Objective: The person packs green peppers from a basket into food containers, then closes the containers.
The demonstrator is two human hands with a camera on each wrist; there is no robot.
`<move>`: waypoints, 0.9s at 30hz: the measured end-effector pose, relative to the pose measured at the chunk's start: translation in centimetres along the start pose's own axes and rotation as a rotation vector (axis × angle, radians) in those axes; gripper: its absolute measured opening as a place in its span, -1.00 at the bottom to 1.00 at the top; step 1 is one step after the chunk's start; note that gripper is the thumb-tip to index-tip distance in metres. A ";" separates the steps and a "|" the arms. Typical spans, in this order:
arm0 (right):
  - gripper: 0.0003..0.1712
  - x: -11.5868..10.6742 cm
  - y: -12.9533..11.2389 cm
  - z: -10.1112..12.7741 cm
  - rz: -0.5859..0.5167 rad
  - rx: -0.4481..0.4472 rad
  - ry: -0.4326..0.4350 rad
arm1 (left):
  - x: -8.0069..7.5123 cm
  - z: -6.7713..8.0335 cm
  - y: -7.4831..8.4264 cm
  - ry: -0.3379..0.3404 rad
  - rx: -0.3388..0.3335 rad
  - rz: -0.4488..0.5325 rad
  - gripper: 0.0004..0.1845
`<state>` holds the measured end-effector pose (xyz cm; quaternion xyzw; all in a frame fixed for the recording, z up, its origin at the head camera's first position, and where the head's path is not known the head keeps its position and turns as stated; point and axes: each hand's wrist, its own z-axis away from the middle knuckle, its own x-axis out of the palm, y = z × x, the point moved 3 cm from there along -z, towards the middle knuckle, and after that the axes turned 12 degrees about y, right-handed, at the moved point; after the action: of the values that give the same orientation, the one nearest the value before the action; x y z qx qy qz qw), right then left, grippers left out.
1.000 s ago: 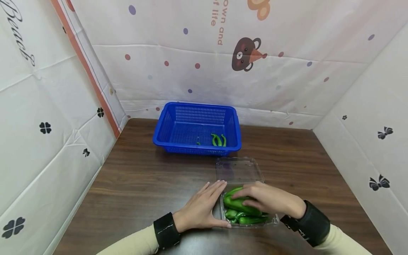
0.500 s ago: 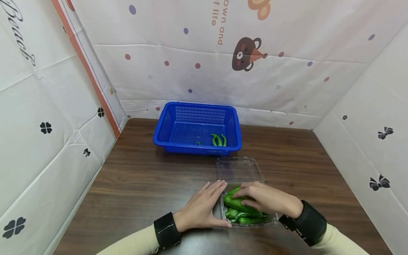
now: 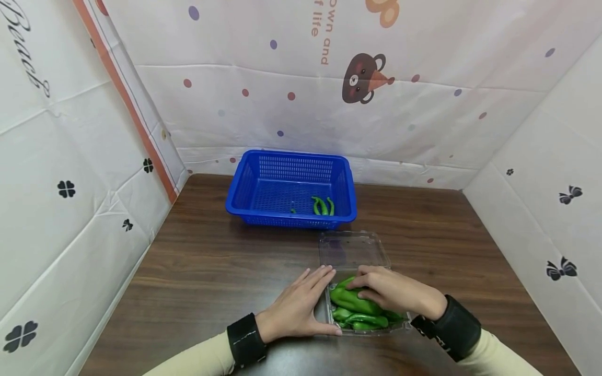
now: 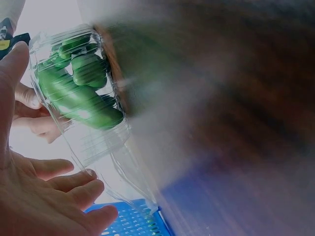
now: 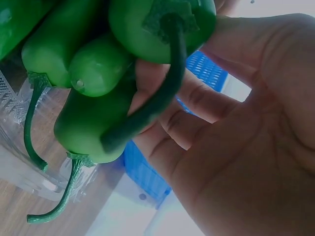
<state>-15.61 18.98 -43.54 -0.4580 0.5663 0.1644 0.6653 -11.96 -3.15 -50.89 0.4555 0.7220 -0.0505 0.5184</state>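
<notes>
A clear plastic clamshell box (image 4: 93, 142) sits on the table near the person, filled with several green peppers. My right hand (image 3: 392, 288) reaches in from the right and grips a large green pepper (image 3: 355, 301) on top of the pile. In the right wrist view, thumb and fingers are around that pepper (image 5: 135, 32), whose curved stem points down across the palm. Smaller peppers (image 3: 364, 318) lie at the near side of the box. My left hand (image 3: 296, 309) has its fingers extended along the box's left wall, the thumb at the near left corner.
The box's clear lid (image 3: 354, 249) lies folded back on the far side. Behind it stands a blue plastic basket (image 3: 273, 215) holding several small green chili peppers (image 3: 323, 208). The brown wooden table (image 3: 202, 271) is enclosed by printed white cloth walls (image 3: 211, 120).
The large pepper has shifted slightly under my right hand, and the smaller peppers on the near side have moved in the box. My left hand has stayed in place.
</notes>
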 end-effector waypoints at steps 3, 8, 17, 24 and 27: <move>-0.68 0.0 0.0 0.0 -0.005 0.004 -0.001 | 0.0 0.0 0.0 -0.004 -0.003 0.004 0.25; -0.67 0.0 0.1 0.1 -0.016 0.012 -0.002 | 0.2 0.0 -0.1 -0.002 0.002 -0.004 0.24; -0.67 0.0 0.2 0.1 -0.014 0.020 -0.014 | 0.2 0.1 0.0 -0.008 0.004 -0.003 0.23; -0.69 -0.1 0.3 0.1 -0.027 0.015 0.000 | 0.1 0.1 0.1 -0.015 0.030 -0.023 0.21; -0.70 -0.2 0.3 0.1 -0.045 0.006 0.021 | -0.1 0.0 0.2 -0.018 0.036 -0.031 0.20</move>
<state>-15.84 19.27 -43.51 -0.4704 0.5631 0.1427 0.6643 -11.83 -3.10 -50.78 0.4532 0.7233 -0.0756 0.5155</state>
